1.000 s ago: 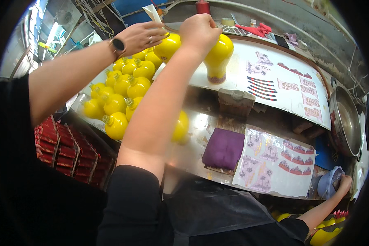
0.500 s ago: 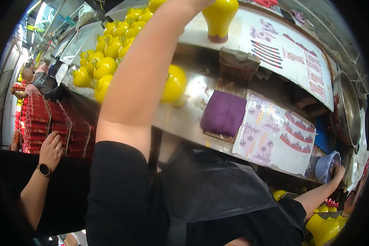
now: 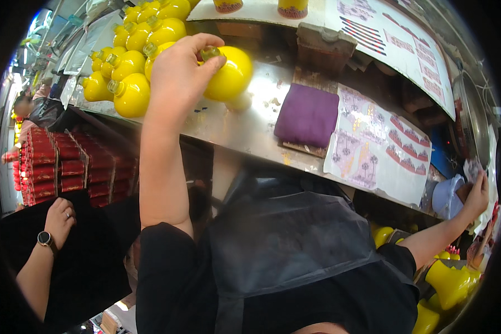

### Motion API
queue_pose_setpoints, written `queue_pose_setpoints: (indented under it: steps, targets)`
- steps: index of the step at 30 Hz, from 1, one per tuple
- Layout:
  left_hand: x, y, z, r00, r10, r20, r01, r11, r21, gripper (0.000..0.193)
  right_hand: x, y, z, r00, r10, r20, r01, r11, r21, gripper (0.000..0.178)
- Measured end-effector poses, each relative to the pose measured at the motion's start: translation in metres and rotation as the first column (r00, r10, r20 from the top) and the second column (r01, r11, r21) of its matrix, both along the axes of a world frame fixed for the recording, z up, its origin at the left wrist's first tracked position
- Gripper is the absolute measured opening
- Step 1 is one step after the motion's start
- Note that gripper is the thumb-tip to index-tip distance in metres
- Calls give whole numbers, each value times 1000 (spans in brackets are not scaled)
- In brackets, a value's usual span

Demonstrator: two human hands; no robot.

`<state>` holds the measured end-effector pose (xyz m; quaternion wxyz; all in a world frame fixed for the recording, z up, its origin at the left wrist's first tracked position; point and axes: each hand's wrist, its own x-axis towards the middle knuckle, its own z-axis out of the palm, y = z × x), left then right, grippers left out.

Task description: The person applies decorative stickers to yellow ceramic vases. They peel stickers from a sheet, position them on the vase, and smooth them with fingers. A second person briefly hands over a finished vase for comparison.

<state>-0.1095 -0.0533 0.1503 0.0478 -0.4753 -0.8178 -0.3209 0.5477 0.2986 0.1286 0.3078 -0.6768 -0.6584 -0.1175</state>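
Observation:
My left hand (image 3: pixel 185 69) is closed round the narrow neck of a glossy yellow vase (image 3: pixel 231 75), which is on the metal bench. Several more yellow vases (image 3: pixel 131 65) are grouped just to the left of it. Far to the right, my right hand (image 3: pixel 477 195) pinches a small, thin, translucent sheet (image 3: pixel 473 168) above a light blue bucket (image 3: pixel 448 197). What is printed on the sheet is too small to make out. Between the hands, a folded purple cloth (image 3: pixel 307 115) lies beside a white sheet of printed decals (image 3: pixel 376 150).
On the raised white shelf are two yellow vases (image 3: pixel 293 8) with patterned bands and another decal sheet (image 3: pixel 409 61). A metal basin (image 3: pixel 473 122) stands at the right. At left, another person's hand (image 3: pixel 59 221) with a watch is near stacked red rolls (image 3: pixel 67 167). More yellow vases (image 3: pixel 451 284) sit lower right.
My left hand has come back from the raised shelf and taken the neck of a vase on the bench. My right hand has risen out of the bucket with the thin sheet.

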Motion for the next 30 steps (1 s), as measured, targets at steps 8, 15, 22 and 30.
queue_pose_setpoints:
  steps: [8,15,22,30]
  targets:
    - [1,-1,8,986,-90,140,76,992,102,27,-134,-53,0,869,485,-101,-481,875,60,23]
    - [43,56,95,944,-218,248,212,976,54,29,-218,-87,-3,736,670,-96,-673,740,8,14]
    - [57,152,70,878,-206,432,319,925,-206,27,-266,-103,-18,559,814,-158,-829,553,-82,12]
    - [47,169,22,881,-182,437,254,961,-111,35,-287,-101,-27,531,830,-172,-848,517,-121,13]
